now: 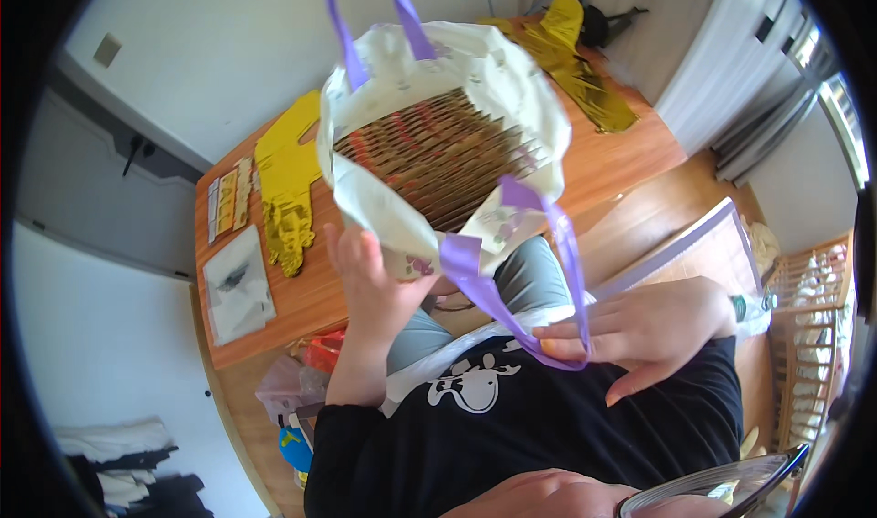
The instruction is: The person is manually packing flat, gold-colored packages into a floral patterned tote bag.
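A white tote bag with small purple flowers and purple ribbon handles stands tilted toward me at the table's near edge, its mouth wide. Inside it are several brown cardboard sheets with red markings, standing in close rows. My left hand rests on the near left side of the bag, fingers stretched up and thumb apart. My right hand is in front of my chest, fingers extended and thumb spread, with its fingertips at the loop of the near purple handle. The far handle rises beyond the bag.
On the wooden table, a gold foil balloon lies left, beside printed cards and a clear plastic packet. Another gold foil piece lies far right. A slatted wooden crib and a plastic bottle are to my right.
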### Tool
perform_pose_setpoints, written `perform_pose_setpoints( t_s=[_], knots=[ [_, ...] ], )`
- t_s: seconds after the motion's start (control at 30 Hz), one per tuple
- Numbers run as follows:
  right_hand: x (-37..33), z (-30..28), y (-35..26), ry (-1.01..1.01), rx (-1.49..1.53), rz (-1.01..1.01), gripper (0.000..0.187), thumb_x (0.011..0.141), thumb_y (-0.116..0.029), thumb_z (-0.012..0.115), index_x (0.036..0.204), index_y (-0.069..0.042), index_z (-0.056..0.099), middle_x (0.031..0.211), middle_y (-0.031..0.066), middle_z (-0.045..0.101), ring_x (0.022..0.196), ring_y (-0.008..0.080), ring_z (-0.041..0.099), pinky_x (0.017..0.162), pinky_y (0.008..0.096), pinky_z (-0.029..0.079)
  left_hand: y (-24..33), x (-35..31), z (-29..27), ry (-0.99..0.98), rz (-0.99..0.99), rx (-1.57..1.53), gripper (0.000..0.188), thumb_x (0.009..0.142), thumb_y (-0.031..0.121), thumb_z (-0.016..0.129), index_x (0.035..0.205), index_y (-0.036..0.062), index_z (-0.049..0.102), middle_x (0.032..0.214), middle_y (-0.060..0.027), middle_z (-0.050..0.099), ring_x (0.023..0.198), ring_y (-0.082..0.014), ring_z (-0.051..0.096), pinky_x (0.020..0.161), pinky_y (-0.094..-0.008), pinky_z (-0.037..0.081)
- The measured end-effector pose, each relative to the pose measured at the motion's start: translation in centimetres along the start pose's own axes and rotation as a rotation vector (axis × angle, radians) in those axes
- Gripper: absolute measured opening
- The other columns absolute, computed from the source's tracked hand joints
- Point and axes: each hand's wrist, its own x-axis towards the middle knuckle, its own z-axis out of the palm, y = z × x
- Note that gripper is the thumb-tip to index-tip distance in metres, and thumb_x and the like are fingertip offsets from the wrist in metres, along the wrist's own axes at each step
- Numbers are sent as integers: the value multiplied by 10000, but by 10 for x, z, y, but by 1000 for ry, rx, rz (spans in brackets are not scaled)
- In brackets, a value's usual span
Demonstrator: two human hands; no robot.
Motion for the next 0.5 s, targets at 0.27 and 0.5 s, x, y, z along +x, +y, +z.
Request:
perform_pose_setpoints(
  t_s=[0.27, 0.5],
  knots=[
    [-231, 95, 102, 1111, -312, 1342, 583, 948, -273, 696, 1449, -45, 504, 1334, 179, 617, 1216, 281, 591, 1036, 380, 466, -10, 3, -23, -71, 143, 12, 983, 583, 481, 979, 1302, -30, 544, 1337, -206, 544, 1210, -367, 522, 1082, -480, 411],
    [-349, 243, 141, 973, -515, 1826, 1219, 675, -643, 833, 1594, -84, 258, 1628, 300, 198, 1493, 473, 233, 1219, 512, 243, -29, 46, -50, -230, 127, 499, 993, 603, 496, 952, 1347, -13, 536, 1380, -197, 533, 1242, -355, 529, 1070, -452, 431]
  ],
)
